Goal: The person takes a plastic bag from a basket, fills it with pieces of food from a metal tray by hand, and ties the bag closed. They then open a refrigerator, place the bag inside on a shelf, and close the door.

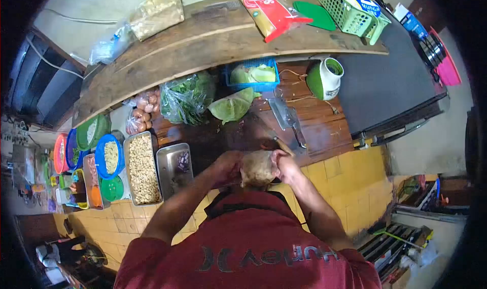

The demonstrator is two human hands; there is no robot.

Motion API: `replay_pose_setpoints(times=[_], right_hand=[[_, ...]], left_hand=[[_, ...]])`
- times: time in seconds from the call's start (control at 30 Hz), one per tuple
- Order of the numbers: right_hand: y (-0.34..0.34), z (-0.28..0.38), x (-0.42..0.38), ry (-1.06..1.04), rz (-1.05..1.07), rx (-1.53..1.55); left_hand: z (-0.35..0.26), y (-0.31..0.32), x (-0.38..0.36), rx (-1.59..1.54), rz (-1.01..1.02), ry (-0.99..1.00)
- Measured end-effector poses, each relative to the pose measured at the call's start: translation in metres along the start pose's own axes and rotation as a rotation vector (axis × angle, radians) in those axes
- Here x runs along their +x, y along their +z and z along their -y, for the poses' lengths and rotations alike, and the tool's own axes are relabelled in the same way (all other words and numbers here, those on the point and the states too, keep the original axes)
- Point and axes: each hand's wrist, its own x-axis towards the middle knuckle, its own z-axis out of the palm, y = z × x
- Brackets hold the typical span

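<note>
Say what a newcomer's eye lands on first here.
Probably the mottled brownish lump between the left hand and right hand, in front of the chest. Then the red packet on the wooden shelf, and the long tray of pale chunks to the left.

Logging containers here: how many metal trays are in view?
3: the cube-filled tray, the tray right of it, the narrow tray left of it. Others may be hidden.

Cabbage [232, 106] left of cleaver [282, 115], basket [254, 86] behind, seemingly under shelf [203, 34]
</note>
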Motion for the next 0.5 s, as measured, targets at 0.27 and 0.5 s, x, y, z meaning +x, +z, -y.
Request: replay_pose_setpoints(times=[0.27, 0.5], right_hand=[[0.024, 0.049, -0.088, -0.769, 0.232, 0.062], [0.029, 0.051, -0.092, -0.475, 0.02, 0.152]], left_hand=[[-0.081, 0.088, -0.068, 0.341, 0.107, 0.511], [-0.08, 0.066, 0.005, 0.467, -0.07, 1.038]])
